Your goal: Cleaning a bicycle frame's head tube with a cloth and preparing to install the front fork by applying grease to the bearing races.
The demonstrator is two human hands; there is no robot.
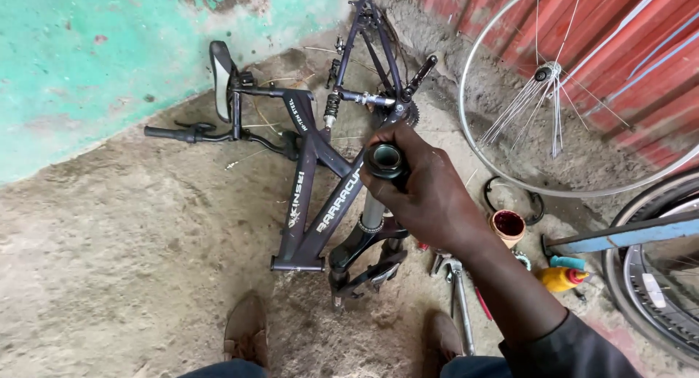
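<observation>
My right hand (pixel 429 192) grips the top of a bicycle fork's steerer tube (pixel 386 160), holding the suspension fork (pixel 364 254) upright over the dirt ground. Behind the fork lies a dark bicycle frame (pixel 309 189) on its side, with its saddle (pixel 220 76) and handlebar (pixel 189 134) toward the green wall. My left hand is out of sight. My two shoes (pixel 246 327) show at the bottom edge.
A spoked wheel rim (pixel 542 94) leans on the red corrugated wall at right. Another wheel (pixel 659 276) sits at the right edge. A small cup of red grease (pixel 507 227), a yellow bottle (pixel 561 277) and wrenches (pixel 459 298) lie by my right foot.
</observation>
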